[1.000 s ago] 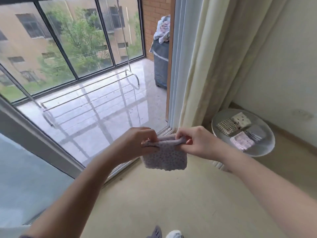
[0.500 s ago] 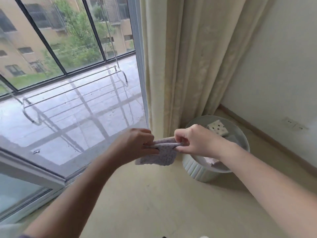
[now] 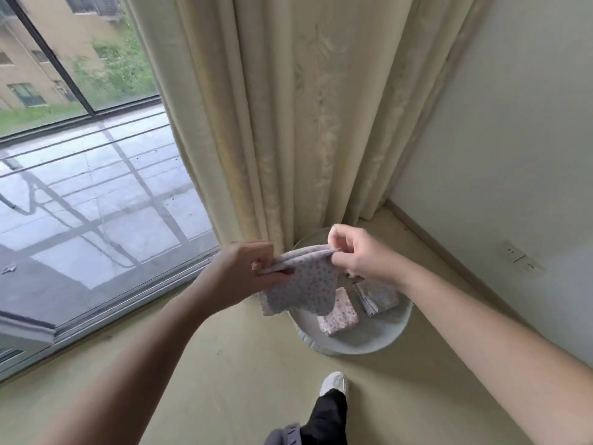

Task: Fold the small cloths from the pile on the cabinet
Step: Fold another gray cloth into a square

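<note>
A small pale purple cloth with dark dots [image 3: 308, 284] hangs folded in the air over the left edge of a round white stool [image 3: 362, 342]. My left hand [image 3: 247, 271] pinches its left top corner and my right hand [image 3: 356, 252] pinches the right end of its top fold. On the stool lie a folded pink dotted cloth [image 3: 338, 313] and a folded grey-blue cloth [image 3: 378, 295]. My right hand and the hanging cloth hide the back of the stool top.
A cream curtain [image 3: 288, 123] hangs right behind the stool. A large window with a sliding track [image 3: 96, 220] fills the left. A white wall with a socket [image 3: 513, 255] closes the right. My foot in a white shoe [image 3: 333, 383] stands on the beige floor before the stool.
The view has swung right and closer to the stool. Both hands still hold the dotted cloth, which now hangs over the stool's left edge.
</note>
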The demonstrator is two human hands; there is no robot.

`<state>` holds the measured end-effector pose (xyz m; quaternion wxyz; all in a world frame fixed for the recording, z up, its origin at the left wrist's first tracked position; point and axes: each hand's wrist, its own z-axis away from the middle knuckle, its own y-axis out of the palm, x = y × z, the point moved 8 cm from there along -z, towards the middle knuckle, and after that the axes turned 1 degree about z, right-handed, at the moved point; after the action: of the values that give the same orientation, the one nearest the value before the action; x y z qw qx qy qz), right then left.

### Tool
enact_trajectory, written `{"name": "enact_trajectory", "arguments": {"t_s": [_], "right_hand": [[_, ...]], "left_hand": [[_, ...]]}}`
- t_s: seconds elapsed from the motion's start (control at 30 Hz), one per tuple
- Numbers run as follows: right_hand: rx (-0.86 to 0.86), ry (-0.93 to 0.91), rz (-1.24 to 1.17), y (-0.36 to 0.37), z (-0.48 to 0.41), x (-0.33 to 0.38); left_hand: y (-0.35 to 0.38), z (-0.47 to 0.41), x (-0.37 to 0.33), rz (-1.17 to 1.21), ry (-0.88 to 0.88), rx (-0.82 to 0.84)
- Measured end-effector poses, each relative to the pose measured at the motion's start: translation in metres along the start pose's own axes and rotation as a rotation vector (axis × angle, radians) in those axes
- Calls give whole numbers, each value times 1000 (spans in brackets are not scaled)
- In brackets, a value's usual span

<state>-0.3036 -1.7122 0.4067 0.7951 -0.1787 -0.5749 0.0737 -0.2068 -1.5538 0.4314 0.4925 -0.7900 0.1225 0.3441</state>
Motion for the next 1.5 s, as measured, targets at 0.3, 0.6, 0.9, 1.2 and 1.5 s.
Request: {"name": "enact_trajectory", "arguments": {"t_s": [0.3,0.6,0.9,1.2,1.5], "right_hand": [[-93,570,-874,-94,-30,-143],[-274,700,-465,-132,-58,-276],[-160,559,272,-130,-72,-463],[-131,505,289,-100,-139,-577],[-44,607,-64,-107,-108,-556]], "left_hand": [[154,-113,39,937,-763,227],[305,-113,84,678,-1255,-163],[477,-69,119,286,-1460,-219],[563,-61,228,117,-1495,-225],[551,-68,202,377,-1453,-273]]}}
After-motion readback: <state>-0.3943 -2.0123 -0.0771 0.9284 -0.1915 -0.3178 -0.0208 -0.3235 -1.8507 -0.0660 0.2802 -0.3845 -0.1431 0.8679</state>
